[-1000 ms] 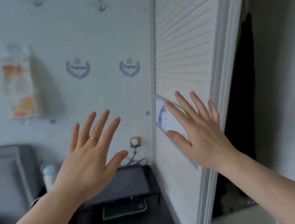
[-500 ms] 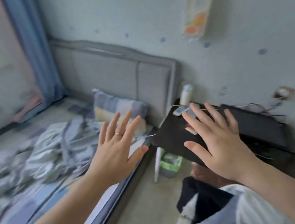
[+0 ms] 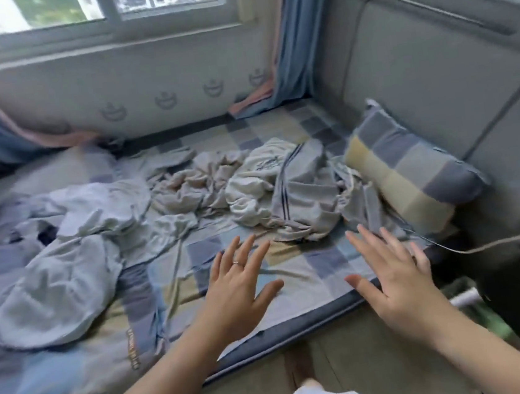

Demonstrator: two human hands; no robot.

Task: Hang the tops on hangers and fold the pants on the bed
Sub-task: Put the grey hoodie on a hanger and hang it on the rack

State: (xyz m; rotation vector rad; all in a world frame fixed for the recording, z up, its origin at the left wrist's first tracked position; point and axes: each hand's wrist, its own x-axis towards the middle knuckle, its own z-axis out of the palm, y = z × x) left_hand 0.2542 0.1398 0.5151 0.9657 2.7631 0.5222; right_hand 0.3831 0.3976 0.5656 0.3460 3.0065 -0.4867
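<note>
While the crumpled pale-blue garment (image 3: 58,284) sprawls on the left of the blue-and-yellow checked bed sheet (image 3: 309,267), the left hand (image 3: 237,293) hovers, fingers spread, holding nothing. A heap of grey dark-striped clothing (image 3: 301,198) lies just beyond. The right hand (image 3: 398,284) is splayed and empty too, with the checked pillow (image 3: 411,173) far right.

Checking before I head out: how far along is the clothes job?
Nothing looks done: the clothes lie crumpled on the bed, no hanger in view. In hand: nothing; left hand and right hand hover open over its edge. All hanging and folding remains.
</note>
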